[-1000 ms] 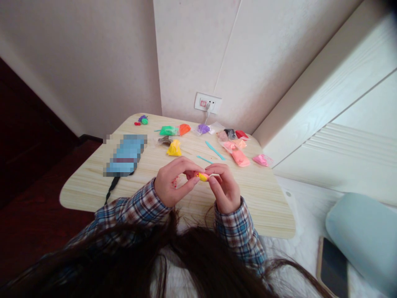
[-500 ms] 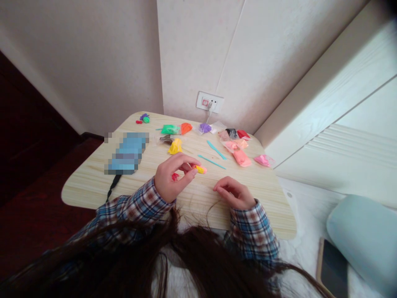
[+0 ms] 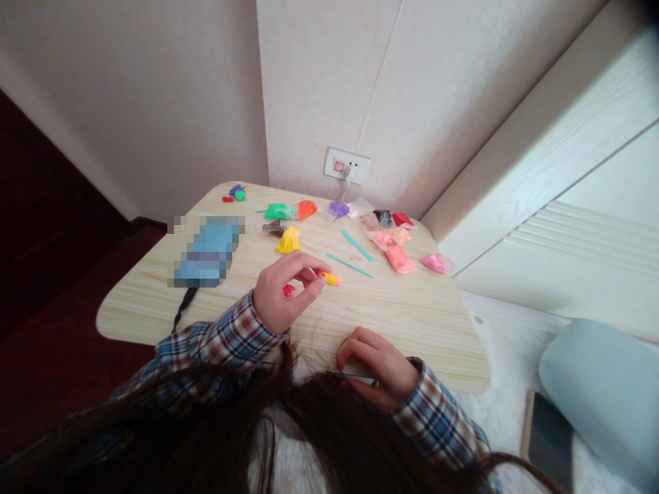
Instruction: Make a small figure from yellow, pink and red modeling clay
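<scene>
My left hand (image 3: pixel 287 288) is closed above the table, pinching a small yellow clay piece (image 3: pixel 331 279) with a pink end between thumb and fingertips. Behind its fingers a bit of red clay (image 3: pixel 289 291) shows partly. At the table's front edge is my right hand (image 3: pixel 378 367), its fingers curled over the tabletop and the thumb apart below; nothing shows in it. Strands of dark hair hang close to its fingertips. Beyond the left hand lie a thin blue modelling tool (image 3: pixel 350 265) and a flatter blue modelling tool (image 3: pixel 357 245).
Bags of yellow (image 3: pixel 289 240), green (image 3: pixel 281 211), purple (image 3: pixel 339 209) and salmon clay (image 3: pixel 400 259) lie across the back. Small clay shapes (image 3: pixel 238 193) sit in the far left corner. A blurred-out blue device (image 3: pixel 209 250) with a black strap lies left. A socket (image 3: pixel 347 165) is behind.
My right hand has moved back toward the table's front edge and spread its thumb from the fingers. My left hand keeps its pinch on the clay, nearly still.
</scene>
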Action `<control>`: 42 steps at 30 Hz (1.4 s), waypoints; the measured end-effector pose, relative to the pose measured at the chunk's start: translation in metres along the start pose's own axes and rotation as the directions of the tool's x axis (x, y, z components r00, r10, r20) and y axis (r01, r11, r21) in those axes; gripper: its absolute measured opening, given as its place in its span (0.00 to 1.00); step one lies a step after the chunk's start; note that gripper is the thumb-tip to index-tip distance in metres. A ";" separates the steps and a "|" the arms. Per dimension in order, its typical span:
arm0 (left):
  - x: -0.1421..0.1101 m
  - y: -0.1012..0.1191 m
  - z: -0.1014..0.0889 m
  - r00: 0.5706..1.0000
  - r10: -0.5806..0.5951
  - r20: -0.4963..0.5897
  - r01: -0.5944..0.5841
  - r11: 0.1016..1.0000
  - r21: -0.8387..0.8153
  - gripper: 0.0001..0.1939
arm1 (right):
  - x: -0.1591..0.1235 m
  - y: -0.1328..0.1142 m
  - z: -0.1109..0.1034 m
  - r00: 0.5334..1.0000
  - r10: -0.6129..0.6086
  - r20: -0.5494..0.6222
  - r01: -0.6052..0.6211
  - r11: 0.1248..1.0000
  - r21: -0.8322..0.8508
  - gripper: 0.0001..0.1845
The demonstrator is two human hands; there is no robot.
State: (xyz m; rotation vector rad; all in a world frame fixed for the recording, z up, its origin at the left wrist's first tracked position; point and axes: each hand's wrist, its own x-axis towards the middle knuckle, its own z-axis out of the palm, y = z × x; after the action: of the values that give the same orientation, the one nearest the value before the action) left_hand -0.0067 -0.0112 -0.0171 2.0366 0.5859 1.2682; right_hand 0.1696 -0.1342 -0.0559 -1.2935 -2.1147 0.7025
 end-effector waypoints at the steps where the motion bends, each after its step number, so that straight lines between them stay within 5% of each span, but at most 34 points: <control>1: 0.000 0.000 0.000 1.000 -0.001 0.000 0.001 1.000 0.001 0.06 | 0.001 0.001 0.000 1.000 0.001 -0.003 -0.001 1.000 0.001 0.07; 11: 0.000 0.001 0.000 1.000 0.012 -0.002 -0.012 1.000 -0.006 0.06 | 0.003 0.005 0.001 0.999 -0.033 -0.031 0.035 0.999 0.042 0.13; 16: 0.001 0.001 0.000 1.000 0.015 -0.003 -0.015 0.999 -0.047 0.06 | 0.000 0.015 -0.026 0.980 0.039 -0.197 -0.030 0.998 0.048 0.08; 18: 0.001 0.000 -0.001 1.000 0.022 -0.020 -0.023 0.997 -0.072 0.06 | 0.001 0.021 -0.039 0.919 0.102 -0.381 -0.090 0.995 0.048 0.07; 20: 0.001 0.000 -0.001 0.999 0.024 -0.037 -0.028 0.994 -0.109 0.06 | 0.007 0.023 -0.048 0.789 0.201 -0.581 -0.127 0.978 0.165 0.07; 22: 0.001 0.000 -0.002 0.999 0.023 -0.036 -0.028 0.986 -0.167 0.06 | 0.017 0.021 -0.051 0.674 0.240 -0.699 -0.015 0.950 0.311 0.08; 24: 0.002 0.001 -0.003 0.999 0.029 -0.019 -0.033 0.971 -0.238 0.07 | 0.032 0.013 -0.048 0.624 0.178 -0.761 0.200 0.905 0.375 0.10; 26: 0.003 0.002 -0.003 0.999 0.031 -0.009 -0.032 0.952 -0.305 0.07 | 0.049 0.004 -0.039 0.617 0.162 -0.770 0.312 0.848 0.428 0.11; 30: 0.004 0.005 -0.003 0.999 -0.018 0.026 0.028 0.909 -0.417 0.07 | 0.081 -0.013 -0.017 0.663 0.191 -0.724 0.317 0.805 0.502 0.13; 34: 0.003 0.005 -0.003 0.996 -0.065 0.056 0.083 0.879 -0.470 0.07 | 0.091 -0.022 -0.006 0.622 0.213 -0.754 0.292 0.830 0.475 0.09; 42: 0.001 0.002 -0.002 0.998 0.049 -0.036 -0.058 0.937 -0.345 0.06 | 0.087 -0.031 -0.003 0.559 0.147 -0.816 0.281 0.893 0.353 0.04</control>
State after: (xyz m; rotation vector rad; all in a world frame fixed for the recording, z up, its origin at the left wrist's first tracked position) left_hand -0.0078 -0.0109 -0.0147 1.7537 0.2937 1.3278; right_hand 0.1193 -0.0673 -0.0166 -0.9681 -1.1037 0.3674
